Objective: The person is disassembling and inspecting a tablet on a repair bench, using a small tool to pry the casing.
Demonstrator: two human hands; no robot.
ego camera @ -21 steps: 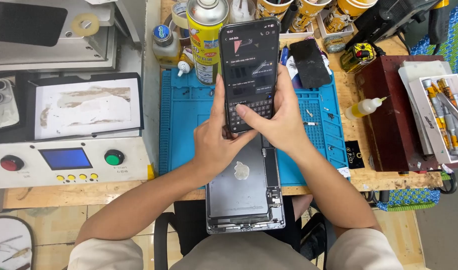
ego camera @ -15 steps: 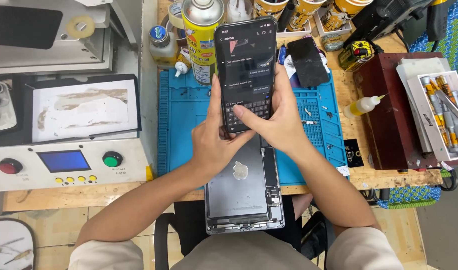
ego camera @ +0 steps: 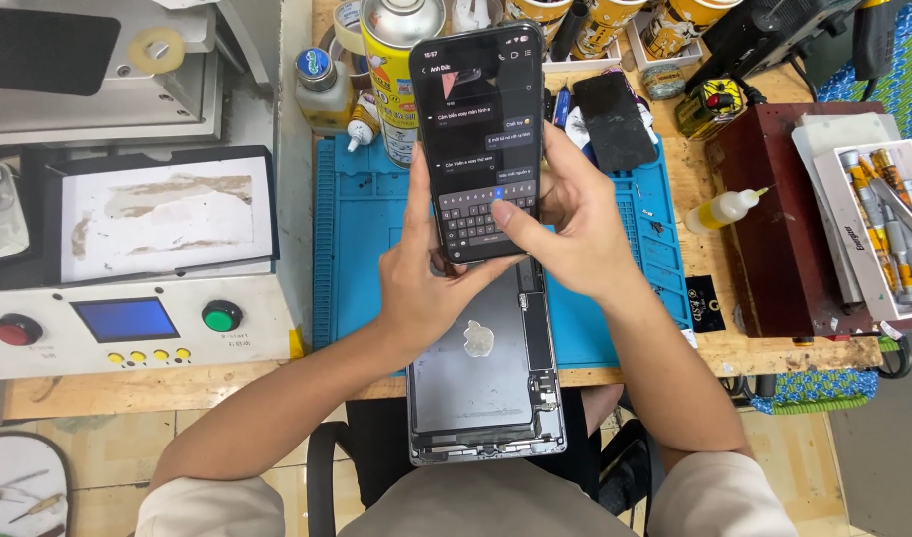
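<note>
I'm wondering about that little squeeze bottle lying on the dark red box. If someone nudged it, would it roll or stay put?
The squeeze bottle lies on its side and looks round, so a nudge would probably roll it. It seems small and plastic, likely light and easy to shift. Its thin nozzle points off the dark red box edge, so a push might send it onto the wooden bench.

spray can top cut off, fingers behind phone — perhaps curled
</note>
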